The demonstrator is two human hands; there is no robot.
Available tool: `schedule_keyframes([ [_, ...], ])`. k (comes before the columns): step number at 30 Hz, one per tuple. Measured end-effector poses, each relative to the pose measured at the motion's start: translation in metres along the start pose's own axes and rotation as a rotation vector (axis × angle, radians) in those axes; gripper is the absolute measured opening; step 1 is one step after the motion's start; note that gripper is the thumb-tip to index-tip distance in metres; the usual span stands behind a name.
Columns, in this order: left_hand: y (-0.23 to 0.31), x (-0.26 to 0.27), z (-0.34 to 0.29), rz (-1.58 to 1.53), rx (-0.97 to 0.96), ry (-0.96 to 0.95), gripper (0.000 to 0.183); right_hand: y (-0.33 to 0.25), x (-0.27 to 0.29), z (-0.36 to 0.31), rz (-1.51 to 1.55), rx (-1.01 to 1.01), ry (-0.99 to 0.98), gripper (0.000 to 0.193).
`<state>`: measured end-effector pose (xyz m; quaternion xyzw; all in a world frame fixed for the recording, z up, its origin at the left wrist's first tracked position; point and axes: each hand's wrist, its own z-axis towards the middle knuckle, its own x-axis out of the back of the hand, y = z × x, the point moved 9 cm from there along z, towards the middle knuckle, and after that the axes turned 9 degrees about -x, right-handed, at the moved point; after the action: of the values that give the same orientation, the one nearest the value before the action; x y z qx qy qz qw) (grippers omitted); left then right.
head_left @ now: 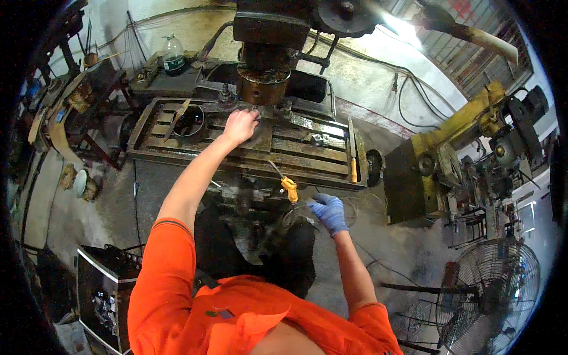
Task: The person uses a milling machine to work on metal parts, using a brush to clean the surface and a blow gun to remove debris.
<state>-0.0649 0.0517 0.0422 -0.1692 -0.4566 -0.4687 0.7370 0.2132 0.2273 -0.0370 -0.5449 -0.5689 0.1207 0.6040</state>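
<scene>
My bare left hand (241, 126) reaches over the slotted machine table (236, 155), just below the round spindle head (263, 84). Its fingers are curled closed, and whatever they hold is hidden. My right hand (329, 213) wears a blue and white knit glove and is in front of the table. Its fingertips are blurred, so their grip is unclear. A yellow air blow gun (289, 188) with a thin metal nozzle is left of the gloved hand, with a visible gap between them. On the table's left part stands a dark round pot (189, 122) of dark liquid.
A flat wooden piece (177, 118) leans by the pot. Towards the table's right end are a small metal block (320, 140) and a long tool with a yellow handle (354, 170). A caged fan (488, 299) stands near right, a yellow machine (438, 160) beyond. An open cabinet (106, 296) is at left.
</scene>
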Motion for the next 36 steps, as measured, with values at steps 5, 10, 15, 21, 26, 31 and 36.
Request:
schedule_keyframes([
  [5, -0.013, -0.001, 0.0, 0.041, 0.173, 0.005, 0.025, -0.021, 0.059, -0.013, -0.036, 0.049, 0.145, 0.029],
  [10, -0.027, 0.007, 0.0, 0.023, 0.402, -0.007, 0.037, -0.16, 0.172, -0.029, 0.094, 0.466, 0.358, 0.022],
  [15, -0.039, 0.009, -0.009, 0.013, 0.413, 0.003, 0.036, -0.334, 0.305, -0.076, 0.616, 1.117, 0.465, 0.036],
  [21, -0.032, 0.002, -0.001, 0.031, 0.371, 0.014, 0.035, -0.388, 0.331, -0.127, 0.535, 1.208, 0.524, 0.037],
  [26, -0.039, 0.001, -0.005, 0.03, 0.379, 0.016, 0.031, -0.28, 0.274, -0.119, 0.791, 1.126, 0.482, 0.036],
  [31, -0.033, -0.001, -0.001, 0.043, 0.367, -0.016, 0.029, -0.256, 0.238, -0.119, 0.689, 1.137, 0.553, 0.033],
  [36, -0.038, 0.0, -0.001, 0.028, 0.325, 0.074, 0.031, -0.251, 0.23, -0.11, 0.73, 1.107, 0.55, 0.036],
])
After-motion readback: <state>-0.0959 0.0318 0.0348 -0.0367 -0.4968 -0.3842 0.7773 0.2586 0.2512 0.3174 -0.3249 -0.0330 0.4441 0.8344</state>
